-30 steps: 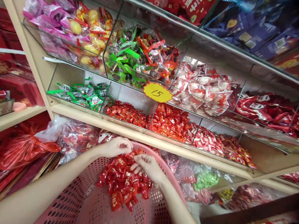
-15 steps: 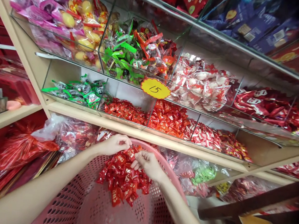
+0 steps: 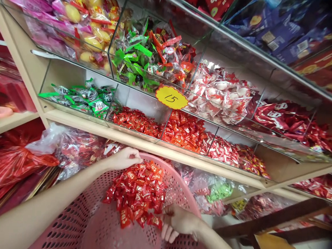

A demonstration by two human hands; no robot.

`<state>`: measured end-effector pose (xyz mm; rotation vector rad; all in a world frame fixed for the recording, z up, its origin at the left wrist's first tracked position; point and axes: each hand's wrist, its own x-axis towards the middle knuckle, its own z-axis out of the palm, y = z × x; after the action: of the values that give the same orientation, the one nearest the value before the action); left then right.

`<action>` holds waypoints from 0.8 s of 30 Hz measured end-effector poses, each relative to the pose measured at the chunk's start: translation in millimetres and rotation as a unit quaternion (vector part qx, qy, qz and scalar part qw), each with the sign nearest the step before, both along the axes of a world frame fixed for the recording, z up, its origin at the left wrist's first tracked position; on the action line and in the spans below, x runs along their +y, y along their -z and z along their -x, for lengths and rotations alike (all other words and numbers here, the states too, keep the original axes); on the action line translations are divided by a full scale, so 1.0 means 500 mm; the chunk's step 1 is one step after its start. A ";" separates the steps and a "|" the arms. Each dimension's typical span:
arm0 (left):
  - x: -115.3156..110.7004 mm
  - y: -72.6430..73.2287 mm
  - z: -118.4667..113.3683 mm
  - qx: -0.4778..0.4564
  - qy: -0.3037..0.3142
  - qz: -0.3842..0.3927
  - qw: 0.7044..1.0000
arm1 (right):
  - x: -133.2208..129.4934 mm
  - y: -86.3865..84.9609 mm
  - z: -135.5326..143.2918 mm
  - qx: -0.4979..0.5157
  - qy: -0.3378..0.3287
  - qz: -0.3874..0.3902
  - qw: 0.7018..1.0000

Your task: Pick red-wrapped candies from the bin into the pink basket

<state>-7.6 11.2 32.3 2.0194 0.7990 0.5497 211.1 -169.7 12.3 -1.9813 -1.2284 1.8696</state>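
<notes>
A pink perforated plastic basket [image 3: 185,181] is in front of me, with a heap of red-wrapped candies [image 3: 140,192] against its far side. My left hand [image 3: 126,158] is closed at the basket's far rim, its fingers curled over the edge. Low on the right side of the heap is my right hand [image 3: 179,222], inside the basket. Its fingers are apart and point down and left, close to the outermost candies. Whether they touch a candy is hard to make out.
Beyond the basket, a shelf has clear bins of wrapped sweets, including red candies [image 3: 182,131] and green-wrapped sweets [image 3: 89,98]. A yellow price tag [image 3: 172,97] reads 15. Plastic bags [image 3: 78,146] lie beneath. A wooden stool [image 3: 275,219] stands at right.
My right hand has moved from the top of the candy heap down to its lower right side, and its fingers have spread. My left hand remains by the rim. The view has shifted slightly.
</notes>
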 end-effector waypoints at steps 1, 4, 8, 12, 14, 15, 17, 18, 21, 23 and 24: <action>-0.001 0.000 -0.002 0.001 0.003 -0.004 1.000 | -0.003 0.011 0.000 0.005 0.011 0.021 1.000; -0.003 0.000 -0.007 0.004 0.009 -0.013 1.000 | 0.000 0.028 0.004 0.010 0.052 0.046 0.998; -0.005 -0.003 -0.007 0.003 0.009 -0.006 1.000 | 0.012 0.031 0.010 0.004 0.101 0.036 0.994; -0.007 -0.008 -0.004 0.005 0.004 -0.001 1.000 | 0.024 0.044 0.018 -0.002 0.135 0.008 0.991; -0.007 -0.008 -0.003 0.003 0.003 -0.003 1.000 | 0.030 0.051 0.025 0.004 0.135 0.008 0.991; -0.007 -0.008 -0.003 0.001 0.003 -0.005 1.000 | 0.033 0.051 0.028 0.001 0.127 0.009 0.992; -0.006 -0.008 -0.002 0.001 0.004 -0.008 1.000 | 0.037 0.041 0.031 -0.032 0.089 0.005 0.995; -0.006 -0.008 -0.002 0.003 0.005 -0.007 1.000 | 0.040 0.029 0.030 -0.058 0.062 -0.002 0.996; -0.007 -0.011 -0.001 0.006 0.006 -0.005 1.000 | 0.055 -0.038 0.016 -0.115 -0.015 -0.043 0.992; -0.008 -0.013 -0.001 0.007 0.008 -0.003 1.000 | 0.080 -0.101 -0.001 -0.114 -0.033 -0.119 0.986; -0.009 -0.013 -0.001 0.007 0.009 -0.003 1.000 | 0.098 -0.132 -0.010 -0.115 -0.021 -0.187 0.975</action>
<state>-7.2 6.8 38.8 2.0350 0.7873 0.5289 216.3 -120.8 78.5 -2.0061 -1.5603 1.3232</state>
